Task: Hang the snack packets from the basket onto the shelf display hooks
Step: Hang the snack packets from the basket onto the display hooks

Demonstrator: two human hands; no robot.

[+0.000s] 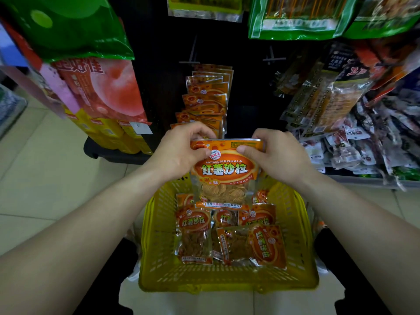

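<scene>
An orange snack packet (225, 173) hangs upright between both hands, above the yellow basket (227, 280). My left hand (179, 151) pinches its top left corner and my right hand (275, 153) pinches its top right corner. Several more orange packets (229, 235) lie flat in the basket. Straight ahead, a row of the same packets (204, 98) hangs on a shelf hook, just beyond the held packet's top edge. An empty display hook (272, 57) sticks out of the dark back panel to the right of that row.
Large green, red and yellow bags (97, 87) hang on the left. Green packets (295, 19) hang above right, and dark mixed snack packets (341, 123) crowd the right shelf. Pale floor tiles (45, 178) lie on the left.
</scene>
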